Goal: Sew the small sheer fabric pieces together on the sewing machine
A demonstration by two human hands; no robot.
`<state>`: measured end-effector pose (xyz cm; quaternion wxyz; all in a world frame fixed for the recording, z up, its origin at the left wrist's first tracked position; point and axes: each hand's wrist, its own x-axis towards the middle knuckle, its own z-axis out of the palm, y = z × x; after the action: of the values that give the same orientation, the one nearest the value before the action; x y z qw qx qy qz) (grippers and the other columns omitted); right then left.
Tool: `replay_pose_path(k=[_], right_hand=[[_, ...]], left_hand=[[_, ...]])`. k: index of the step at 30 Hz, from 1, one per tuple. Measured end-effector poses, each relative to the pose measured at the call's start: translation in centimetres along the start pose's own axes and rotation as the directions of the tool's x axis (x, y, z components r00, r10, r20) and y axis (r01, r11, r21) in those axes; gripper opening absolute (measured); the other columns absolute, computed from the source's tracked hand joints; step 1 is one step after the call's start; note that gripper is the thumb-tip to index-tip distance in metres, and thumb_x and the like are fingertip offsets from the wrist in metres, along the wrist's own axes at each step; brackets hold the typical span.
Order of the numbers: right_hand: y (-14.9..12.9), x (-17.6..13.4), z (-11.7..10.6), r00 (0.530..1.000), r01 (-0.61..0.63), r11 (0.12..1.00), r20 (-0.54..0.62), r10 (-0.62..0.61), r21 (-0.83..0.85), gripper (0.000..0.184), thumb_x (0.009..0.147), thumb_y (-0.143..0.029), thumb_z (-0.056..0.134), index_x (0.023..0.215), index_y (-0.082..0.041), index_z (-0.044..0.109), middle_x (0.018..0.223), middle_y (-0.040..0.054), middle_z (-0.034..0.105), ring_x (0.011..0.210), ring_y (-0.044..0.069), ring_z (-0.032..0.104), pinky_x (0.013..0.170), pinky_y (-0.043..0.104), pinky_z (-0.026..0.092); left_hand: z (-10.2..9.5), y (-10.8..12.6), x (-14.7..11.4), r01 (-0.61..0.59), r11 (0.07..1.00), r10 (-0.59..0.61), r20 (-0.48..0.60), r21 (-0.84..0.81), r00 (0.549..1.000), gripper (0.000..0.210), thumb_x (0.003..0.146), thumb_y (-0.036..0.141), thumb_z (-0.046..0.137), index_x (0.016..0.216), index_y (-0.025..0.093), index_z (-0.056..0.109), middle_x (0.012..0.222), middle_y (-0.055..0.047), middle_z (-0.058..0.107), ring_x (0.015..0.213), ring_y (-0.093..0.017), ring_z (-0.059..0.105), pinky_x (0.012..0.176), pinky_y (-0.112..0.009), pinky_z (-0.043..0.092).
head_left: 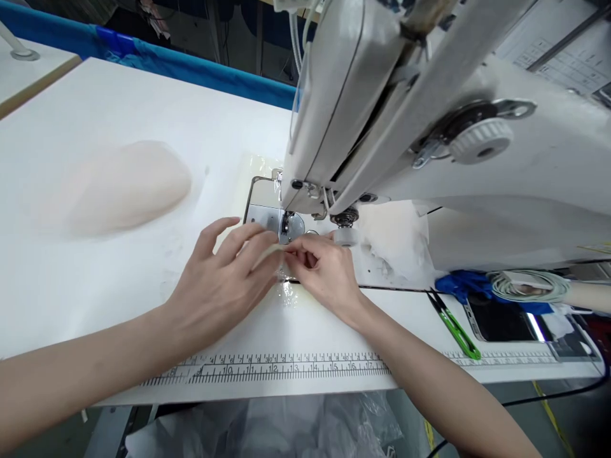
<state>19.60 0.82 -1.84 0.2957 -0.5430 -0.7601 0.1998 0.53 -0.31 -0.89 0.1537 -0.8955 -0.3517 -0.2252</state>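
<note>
Just in front of the needle area of a white sewing machine (334, 114), both hands meet. My right hand (327, 270) is closed in a pinch, thumb against fingers, at one end of a thin pale strip (268, 253). The strip runs to my left hand (229, 273), where thumb and index finger close on it; the other left fingers reach toward the metal needle plate (265, 216). Fingers hide part of the strip. Left of the machine, a smooth beige cup-shaped piece (147, 181) lies blurred on the white table (229, 124).
Pale crumpled fabric (396, 242) lies under the machine arm. A ruler tape (286, 367) follows the front table edge. Green-handled snips (456, 327), a phone (501, 318), blue cloth (461, 284) and a cord coil (525, 284) lie right. Grey plastic (267, 426) hangs below.
</note>
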Motion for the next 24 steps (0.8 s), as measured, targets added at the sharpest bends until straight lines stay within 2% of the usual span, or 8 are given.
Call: replay_pose_path(k=[4,9,12,14,18,24], right_hand=[[0.1,0.3,-0.1,0.997,-0.080,0.993,0.001,0.080,0.082,0.012,0.081,-0.015,0.065,0.071,-0.021,0.065,0.054,-0.0078,0.049,0.052,0.009,0.046,0.068,0.028,0.040],[0.6,0.7,-0.1,0.994,-0.106,0.991,0.014,0.106,0.083,0.013,0.083,-0.018,0.067,0.070,-0.020,0.066,0.058,-0.0054,0.051,0.057,0.011,0.048,0.069,0.029,0.039],[0.9,0.7,-0.4,0.998,-0.059,0.998,0.005,0.059,0.022,0.011,0.085,-0.023,0.068,0.075,-0.021,0.068,0.065,-0.0025,0.059,0.068,0.015,0.055,0.075,0.032,0.041],[1.1,0.4,-0.6,1.000,-0.006,0.998,-0.020,0.005,-0.060,0.007,0.087,-0.027,0.068,0.084,-0.021,0.070,0.082,0.0019,0.066,0.084,0.019,0.059,0.083,0.037,0.041],[0.8,-0.3,-1.1,0.996,0.089,0.974,-0.005,-0.092,-0.207,0.022,0.094,-0.032,0.059,0.110,-0.022,0.069,0.113,0.0082,0.066,0.111,0.026,0.055,0.096,0.044,0.037],[0.8,-0.7,-0.9,0.980,0.197,0.897,0.075,-0.182,-0.397,0.034,0.102,-0.031,0.039,0.108,-0.018,0.070,0.118,0.0109,0.065,0.119,0.026,0.051,0.101,0.044,0.034]], left_hand=[[-0.2,0.7,-0.7,-0.116,0.991,0.113,0.038,0.071,0.993,0.031,0.089,0.003,0.053,0.114,0.018,0.064,0.118,-0.005,0.069,0.108,-0.024,0.061,0.102,-0.045,0.037],[-0.3,0.9,-1.0,-0.145,0.985,0.137,0.093,0.091,0.986,0.030,0.096,0.009,0.047,0.121,0.016,0.062,0.128,-0.006,0.065,0.109,-0.024,0.061,0.095,-0.043,0.040],[-0.3,0.9,-0.9,-0.159,0.983,0.148,0.110,0.096,0.983,0.030,0.099,0.011,0.042,0.122,0.013,0.060,0.131,-0.007,0.063,0.114,-0.024,0.059,0.095,-0.043,0.039],[-0.2,0.8,-0.9,-0.149,0.986,0.140,0.115,0.076,0.983,0.030,0.100,0.012,0.041,0.123,0.012,0.060,0.131,-0.008,0.063,0.119,-0.024,0.057,0.096,-0.044,0.038],[0.1,0.1,-0.7,-0.128,0.991,0.124,0.112,0.030,0.986,0.028,0.100,0.017,0.045,0.124,0.015,0.059,0.126,-0.007,0.066,0.119,-0.022,0.059,0.098,-0.044,0.037],[0.6,-0.8,-0.1,-0.117,0.993,0.119,0.107,-0.021,0.987,0.028,0.100,0.020,0.049,0.125,0.017,0.059,0.126,-0.004,0.067,0.117,-0.021,0.061,0.098,-0.042,0.037]])
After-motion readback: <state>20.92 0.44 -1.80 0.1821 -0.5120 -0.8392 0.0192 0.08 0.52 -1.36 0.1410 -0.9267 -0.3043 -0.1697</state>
